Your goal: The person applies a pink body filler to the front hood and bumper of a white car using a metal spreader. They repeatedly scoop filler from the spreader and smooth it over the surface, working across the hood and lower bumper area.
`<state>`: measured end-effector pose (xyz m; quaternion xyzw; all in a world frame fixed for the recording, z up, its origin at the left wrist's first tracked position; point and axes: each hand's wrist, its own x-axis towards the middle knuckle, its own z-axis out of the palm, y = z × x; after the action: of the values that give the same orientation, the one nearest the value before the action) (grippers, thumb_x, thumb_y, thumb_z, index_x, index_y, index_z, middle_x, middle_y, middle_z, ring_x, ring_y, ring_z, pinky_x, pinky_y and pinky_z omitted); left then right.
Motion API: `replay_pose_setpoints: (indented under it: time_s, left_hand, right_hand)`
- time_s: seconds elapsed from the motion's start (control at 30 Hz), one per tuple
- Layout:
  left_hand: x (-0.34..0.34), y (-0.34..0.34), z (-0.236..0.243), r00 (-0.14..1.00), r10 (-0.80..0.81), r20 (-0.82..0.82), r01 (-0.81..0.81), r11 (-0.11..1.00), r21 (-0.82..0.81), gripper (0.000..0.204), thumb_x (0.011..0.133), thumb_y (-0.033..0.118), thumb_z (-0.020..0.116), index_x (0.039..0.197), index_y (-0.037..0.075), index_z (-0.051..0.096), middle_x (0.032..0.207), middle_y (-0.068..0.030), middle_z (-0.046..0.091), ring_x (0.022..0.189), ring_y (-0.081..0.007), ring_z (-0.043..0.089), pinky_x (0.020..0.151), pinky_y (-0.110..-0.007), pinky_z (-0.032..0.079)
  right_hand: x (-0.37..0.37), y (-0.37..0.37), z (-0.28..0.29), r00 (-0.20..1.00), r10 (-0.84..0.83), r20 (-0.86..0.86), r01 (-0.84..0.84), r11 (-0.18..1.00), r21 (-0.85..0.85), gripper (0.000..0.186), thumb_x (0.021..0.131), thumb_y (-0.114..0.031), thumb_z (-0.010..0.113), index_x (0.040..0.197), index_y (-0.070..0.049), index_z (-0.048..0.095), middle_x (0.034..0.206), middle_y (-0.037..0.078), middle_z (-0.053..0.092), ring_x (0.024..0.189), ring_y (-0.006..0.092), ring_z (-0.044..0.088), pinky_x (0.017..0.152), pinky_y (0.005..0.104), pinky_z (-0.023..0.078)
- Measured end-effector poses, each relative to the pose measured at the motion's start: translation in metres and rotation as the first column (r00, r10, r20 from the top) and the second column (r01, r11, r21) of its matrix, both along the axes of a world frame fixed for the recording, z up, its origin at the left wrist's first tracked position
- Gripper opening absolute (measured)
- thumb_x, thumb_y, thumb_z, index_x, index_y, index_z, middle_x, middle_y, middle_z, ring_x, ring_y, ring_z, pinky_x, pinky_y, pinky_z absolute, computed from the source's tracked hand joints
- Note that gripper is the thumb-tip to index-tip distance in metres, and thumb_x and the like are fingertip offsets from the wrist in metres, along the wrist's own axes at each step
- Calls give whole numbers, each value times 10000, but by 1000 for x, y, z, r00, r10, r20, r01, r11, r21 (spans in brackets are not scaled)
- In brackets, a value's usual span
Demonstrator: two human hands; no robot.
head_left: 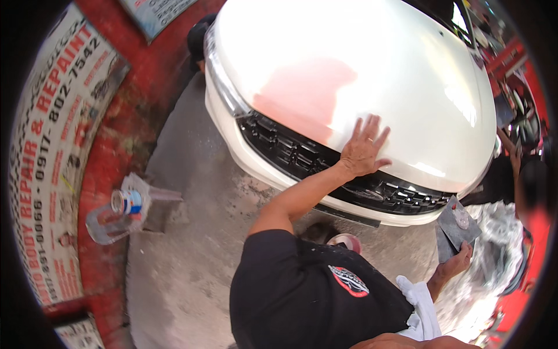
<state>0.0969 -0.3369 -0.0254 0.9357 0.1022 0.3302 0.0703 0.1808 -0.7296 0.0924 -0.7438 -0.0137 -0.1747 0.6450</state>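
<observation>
My left arm reaches forward to the white car hood (407,87), and my left hand (363,148) lies flat on its front edge, just above the black grille (290,150). The fingers are spread and hold nothing. Beside the hand is a dull pinkish patch (311,96) on the white paint. Low on the right, my right hand (456,264) grips grey sandpaper sheets (450,230) by their lower edge. A small pale, shiny spot shows on them. A white cloth (419,308) hangs by my right side and hides part of that forearm.
On the left, a can (126,202) and a clear plastic bottle (107,225) stand near a red wall with a banner (64,157). A pinkish tub (347,241) sits below the bumper. Crumpled clear plastic (491,262) lies right. One person (199,38) is by the headlight, another (503,174) at right.
</observation>
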Motion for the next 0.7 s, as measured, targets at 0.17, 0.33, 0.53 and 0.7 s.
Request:
replay_pose_setpoints:
  time_s: [0.17, 0.33, 0.53, 0.7]
  left_hand:
    - [-74, 103, -7, 992, 127, -25, -127, 992, -12, 886, 890, 713, 500, 1553, 138, 382, 1637, -214, 247, 1541, -399, 116, 1218, -630, 39]
    - [-177, 282, -47, 612, 789, 53, -783, 614, -96, 789, 1019, 552, 387, 1547, -30, 315, 1590, -352, 226, 1504, -497, 148, 1208, -631, 7]
    - [-117, 176, -37, 841, 527, 120, -504, 845, -180, 686, 959, 534, 495, 1473, 82, 464, 1540, -288, 360, 1475, -475, 245, 1200, -640, 130]
    - [-37, 21, -30, 973, 97, 210, -54, 978, -201, 679, 925, 558, 549, 1447, 124, 518, 1596, -165, 346, 1516, -388, 224, 1227, -592, 142]
  right_hand:
    - [-2, 54, 19, 995, 41, 93, -25, 985, -171, 285, 906, -217, 596, 982, 49, 663, 944, 104, 630, 882, 219, 571, 841, 354, 473]
    - [-7, 45, 22, 988, 128, 88, -111, 978, -179, 247, 907, -194, 583, 951, 32, 671, 938, 87, 625, 897, 207, 570, 859, 340, 472]
    - [-22, 64, 9, 981, 182, 70, -167, 969, -181, 248, 907, -182, 569, 934, 37, 682, 927, 75, 625, 886, 199, 575, 866, 343, 470]
    - [-34, 169, 26, 887, 458, 55, -457, 889, -35, 167, 879, -138, 562, 902, 5, 647, 927, 90, 657, 829, 204, 634, 796, 346, 536]
